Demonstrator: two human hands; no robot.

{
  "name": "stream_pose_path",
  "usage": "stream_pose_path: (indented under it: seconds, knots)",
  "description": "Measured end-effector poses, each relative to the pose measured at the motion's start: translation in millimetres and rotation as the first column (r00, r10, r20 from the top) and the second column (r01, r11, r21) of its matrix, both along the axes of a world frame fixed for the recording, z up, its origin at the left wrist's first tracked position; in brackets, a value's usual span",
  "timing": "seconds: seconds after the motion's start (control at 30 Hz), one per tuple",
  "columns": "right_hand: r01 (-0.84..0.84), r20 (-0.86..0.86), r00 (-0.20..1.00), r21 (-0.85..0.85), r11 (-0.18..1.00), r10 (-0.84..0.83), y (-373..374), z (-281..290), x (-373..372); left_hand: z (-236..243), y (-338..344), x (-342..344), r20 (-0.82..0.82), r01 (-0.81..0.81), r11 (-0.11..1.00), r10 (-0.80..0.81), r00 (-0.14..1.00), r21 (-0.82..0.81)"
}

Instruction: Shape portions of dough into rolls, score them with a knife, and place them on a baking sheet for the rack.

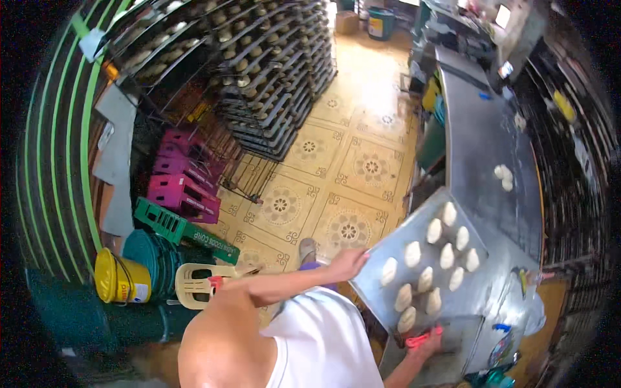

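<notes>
- Head view. Fingers of the left hand (pixel 349 262) are curled onto the near-left edge of a metal baking tray (pixel 378 284), gripping it; the arm reaches across from the lower left.
- Right hand (pixel 428 341) is at the tray's lower corner, fingers closed around a red-orange object (pixel 422 337); whether they also pinch the tray I cannot tell.
- The tray sits tilted, its far end over the edge of a long steel worktable (pixel 482 142), its near end out over the floor.
- Dough pieces (pixel 413 253) on the tray: eleven counted, pale ovals in three rough rows, none touching.
- Two more dough lumps (pixel 503 176) lie together on the table, well apart from the tray.
- Tiled floor (pixel 349 174), yellow with flower medallions, left of the table.
- One tall rack (pixel 272 84) at upper left, many shelves loaded with trays of rolls; too many to count.
- Magenta crates (pixel 182 184): three visible, stacked by the rack; one green crate (pixel 184 229) lies below them.
- One yellow bucket (pixel 119 279) at lower left, one beige plastic chair (pixel 197 283) just beside it.
- One foot in a sandal (pixel 308 249) near the left hand.
</notes>
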State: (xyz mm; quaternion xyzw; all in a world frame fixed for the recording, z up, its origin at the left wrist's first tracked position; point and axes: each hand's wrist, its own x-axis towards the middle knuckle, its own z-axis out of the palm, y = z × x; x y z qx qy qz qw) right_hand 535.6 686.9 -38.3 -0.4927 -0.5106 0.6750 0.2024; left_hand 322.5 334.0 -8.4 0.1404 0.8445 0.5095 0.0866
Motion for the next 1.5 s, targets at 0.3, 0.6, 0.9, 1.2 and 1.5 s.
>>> stream_pose_path:
  seconds: [0.3,0.6,0.9,1.2,1.5]
  knots:
    - [-0.61,-0.391,0.792,-0.473,0.636,0.469,-216,49,-239,14,-262,-41,-0.058,-0.576,0.815,0.579,0.813,0.057]
    - [-0.96,-0.534,0.272,-0.206,0.189,0.801,-434,141,-426,99,-435,-63,-0.038,-0.891,0.435,0.9,0.433,0.133]
    - [-0.977,-0.674,-0.078,-0.096,-0.192,0.735,-566,199,-600,151,-478,-119,0.17,-0.888,-0.021,0.983,0.065,0.459]
    - [-0.992,-0.622,-0.006,-0.097,-0.085,0.783,-649,180,-718,169,-466,-158,0.278,-0.745,0.302,0.793,0.543,0.595]
    - [-0.932,-0.697,-0.284,0.041,-0.359,0.659,-843,195,-816,154,-572,-265,0.273,-0.452,-0.079,0.883,0.382,0.888]
